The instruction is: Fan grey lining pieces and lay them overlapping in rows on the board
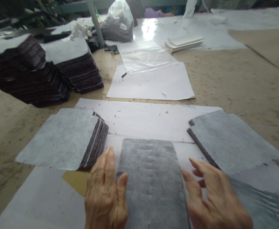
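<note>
A grey fabric piece with rows of faint marks [153, 178] lies lengthwise between my hands. My left hand [106, 194] is at its left edge, fingers stretched out and thumb apart, holding nothing. At the right edge my right hand [211, 194] has its fingers apart and slightly bent, the thumb close to the fabric's side. A thick stack of pale-topped dark pieces [58, 138] lies beyond my left hand. Another, thinner stack [232, 138] is beyond my right hand.
Tall stacks of dark pieces [82, 71] stand at the back left. White sheets [151, 86] lie ahead. Farther back are a filled plastic bag [117, 25], a metal post [95, 24] and a small white pile [183, 43]. Grey striped material [265, 203] lies at the lower right.
</note>
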The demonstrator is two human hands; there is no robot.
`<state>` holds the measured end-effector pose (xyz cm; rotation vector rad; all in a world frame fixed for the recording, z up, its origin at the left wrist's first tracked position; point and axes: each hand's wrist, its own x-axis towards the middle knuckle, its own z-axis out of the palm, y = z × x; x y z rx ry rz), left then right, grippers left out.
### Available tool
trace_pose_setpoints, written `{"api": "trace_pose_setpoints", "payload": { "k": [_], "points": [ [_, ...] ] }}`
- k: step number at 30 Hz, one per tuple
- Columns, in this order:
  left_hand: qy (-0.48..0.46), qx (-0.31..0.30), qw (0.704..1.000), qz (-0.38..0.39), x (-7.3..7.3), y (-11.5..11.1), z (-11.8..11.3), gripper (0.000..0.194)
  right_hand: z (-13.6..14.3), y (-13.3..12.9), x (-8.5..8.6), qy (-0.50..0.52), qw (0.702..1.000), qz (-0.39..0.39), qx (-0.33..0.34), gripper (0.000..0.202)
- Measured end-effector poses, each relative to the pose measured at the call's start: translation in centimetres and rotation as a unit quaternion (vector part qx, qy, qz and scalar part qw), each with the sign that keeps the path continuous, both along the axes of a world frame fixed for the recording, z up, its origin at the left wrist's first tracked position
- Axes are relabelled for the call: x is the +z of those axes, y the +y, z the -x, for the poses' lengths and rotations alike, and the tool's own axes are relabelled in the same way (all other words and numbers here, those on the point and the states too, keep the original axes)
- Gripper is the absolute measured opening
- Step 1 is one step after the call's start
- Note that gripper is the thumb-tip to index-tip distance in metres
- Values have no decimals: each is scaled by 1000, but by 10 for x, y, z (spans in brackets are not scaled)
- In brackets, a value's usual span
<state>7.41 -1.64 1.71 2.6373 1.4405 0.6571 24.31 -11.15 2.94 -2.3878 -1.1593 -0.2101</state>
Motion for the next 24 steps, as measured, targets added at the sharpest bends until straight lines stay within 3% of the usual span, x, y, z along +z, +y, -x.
{"api": "trace_pose_setpoints", "payload": {
  "k": [2, 5, 8, 11, 13, 17, 21, 24],
  "points": [
    [51, -68, 996, -16, -4, -15, 6, 65, 10, -8, -6, -86, 990, 22, 113, 47],
    [104, -157, 982, -22, -18, -32, 11, 80, 24, -16, -25, -129, 957, 62, 252, 58],
    [128, -158, 979, -6, -27, -37, 11, 81, 31, -18, -37, -120, 953, 88, 265, 55],
    [107, -164, 981, 7, -25, -37, 11, 72, 29, -18, -33, -96, 957, 68, 265, 51],
    [58, -144, 987, 35, -20, -36, 13, 58, 24, -19, -24, -59, 971, 38, 229, 48],
    [-46, -22, 994, 95, -8, -30, 18, 42, 18, -23, -10, 27, 998, 14, 64, 35],
    [-17, 87, 985, 145, 5, -21, 11, 35, 23, -19, -6, 63, 995, 77, -11, 31],
    [25, 134, 971, 196, 14, -17, 0, 35, 28, -12, -1, 80, 987, 125, -64, 27]
  ]
}}
